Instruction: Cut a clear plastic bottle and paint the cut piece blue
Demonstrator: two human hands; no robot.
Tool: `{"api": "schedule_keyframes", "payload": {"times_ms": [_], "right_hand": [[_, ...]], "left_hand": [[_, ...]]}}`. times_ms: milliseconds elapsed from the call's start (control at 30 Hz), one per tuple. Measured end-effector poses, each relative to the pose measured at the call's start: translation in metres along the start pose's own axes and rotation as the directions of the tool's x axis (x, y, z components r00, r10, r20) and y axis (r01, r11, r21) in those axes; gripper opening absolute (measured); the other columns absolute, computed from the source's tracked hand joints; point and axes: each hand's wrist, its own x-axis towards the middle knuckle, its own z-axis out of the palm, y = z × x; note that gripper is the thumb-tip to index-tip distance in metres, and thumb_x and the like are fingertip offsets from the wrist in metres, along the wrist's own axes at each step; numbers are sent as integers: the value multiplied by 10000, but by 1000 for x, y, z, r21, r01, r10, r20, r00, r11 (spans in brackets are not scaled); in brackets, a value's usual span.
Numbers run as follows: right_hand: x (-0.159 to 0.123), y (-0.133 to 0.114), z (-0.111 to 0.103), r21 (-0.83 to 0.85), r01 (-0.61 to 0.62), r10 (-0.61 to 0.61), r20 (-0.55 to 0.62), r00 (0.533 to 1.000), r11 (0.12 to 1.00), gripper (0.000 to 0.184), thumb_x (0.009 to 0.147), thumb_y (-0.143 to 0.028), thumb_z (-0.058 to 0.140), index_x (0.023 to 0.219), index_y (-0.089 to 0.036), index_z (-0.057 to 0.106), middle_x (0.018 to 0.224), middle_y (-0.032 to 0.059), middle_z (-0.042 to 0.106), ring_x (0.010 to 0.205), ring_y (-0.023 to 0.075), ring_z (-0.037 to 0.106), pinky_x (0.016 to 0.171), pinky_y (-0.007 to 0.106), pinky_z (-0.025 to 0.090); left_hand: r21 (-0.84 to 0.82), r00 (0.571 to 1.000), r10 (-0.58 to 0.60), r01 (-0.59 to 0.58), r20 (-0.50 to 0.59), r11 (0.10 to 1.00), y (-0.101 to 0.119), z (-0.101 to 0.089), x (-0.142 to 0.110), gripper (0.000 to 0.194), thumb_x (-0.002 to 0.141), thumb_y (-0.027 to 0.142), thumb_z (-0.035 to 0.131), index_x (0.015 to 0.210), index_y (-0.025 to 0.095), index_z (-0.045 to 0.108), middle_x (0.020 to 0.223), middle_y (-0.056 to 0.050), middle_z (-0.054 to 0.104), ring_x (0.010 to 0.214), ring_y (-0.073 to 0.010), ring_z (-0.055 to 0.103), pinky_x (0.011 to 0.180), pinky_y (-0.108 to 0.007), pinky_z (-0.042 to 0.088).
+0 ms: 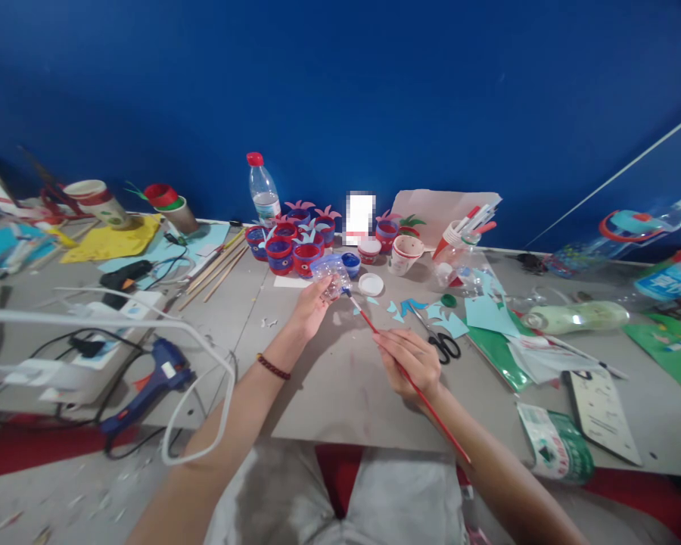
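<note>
My left hand [312, 306] is closed around a clear plastic cup-like piece [332, 276] with blue paint along its rim. Between the fingers of my right hand [412, 359] is a long red paintbrush [366, 316]. Its bristle tip is blue and meets or nearly meets the plastic piece. Just behind the piece stands a small open pot of blue paint [350, 263], with a white lid [371, 284] lying near it. Several red and blue painted cups [280, 255] with paper leaves stand beyond my left hand.
Black scissors [446, 347] and light blue paper scraps [454, 324] lie right of my right hand. A blue glue gun [162, 378], a power strip [110, 341] and looping white cables [227, 378] are at left. A bottle [264, 193] and a paper cup [405, 254] stand by the wall.
</note>
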Motion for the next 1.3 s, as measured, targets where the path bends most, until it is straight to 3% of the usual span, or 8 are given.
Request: {"api": "schedule_keyframes", "payload": {"times_ms": [133, 400, 633, 900, 1133, 1300], "right_hand": [[-3, 2, 0, 8, -7, 7, -8, 1000, 1000, 435, 873, -41, 578, 1277, -178, 659, 971, 90, 791, 848, 204, 747, 750, 336, 653], [-4, 1, 3, 15, -7, 6, 23, 1000, 1000, 411, 892, -43, 547, 1267, -176, 651, 961, 101, 784, 861, 202, 744, 760, 348, 645], [-3, 0, 4, 58, -2, 1, 16, 1000, 998, 407, 880, -27, 556, 1257, -141, 659, 943, 111, 780, 838, 207, 730, 742, 358, 635], [-5, 2, 3, 37, -25, 24, 9, 1000, 999, 435, 896, -52, 561, 1302, -191, 637, 987, 111, 775, 872, 228, 733, 737, 387, 641], [1, -2, 3, 51, -7, 5, 36, 999, 999, 425, 865, -5, 573, 1253, -154, 658, 937, 115, 772, 829, 218, 723, 726, 374, 632], [4, -3, 3, 59, 1, 0, -12, 1000, 998, 425, 874, -12, 568, 1259, -168, 656, 907, 106, 770, 801, 219, 726, 685, 368, 635]], "left_hand": [[15, 1000, 19, -19, 12, 1000, 0, 0, 0, 119, 758, 217, 767, 853, 187, 702, 899, -33, 772, 914, -182, 710, 837, -295, 493], [33, 1000, -12, 12, -5, 999, -3, 0, 1, 232, 728, 255, 788, 935, 199, 701, 889, -28, 766, 967, -200, 707, 918, -328, 479], [45, 1000, 18, -18, 8, 999, 0, -2, 2, 167, 743, 261, 792, 864, 187, 705, 869, -16, 765, 868, -160, 698, 820, -283, 487], [128, 999, 31, -35, 31, 991, -5, -6, 6, 341, 629, 370, 862, 875, 179, 722, 916, -40, 760, 934, -191, 677, 846, -315, 450], [112, 999, 37, -38, 4, 993, -5, -6, 6, 336, 627, 354, 879, 865, 164, 735, 894, -27, 750, 865, -149, 652, 810, -287, 450], [107, 999, 46, -48, 19, 993, -4, -8, 8, 312, 648, 335, 867, 870, 166, 728, 872, -35, 744, 841, -159, 656, 779, -286, 452]]}}
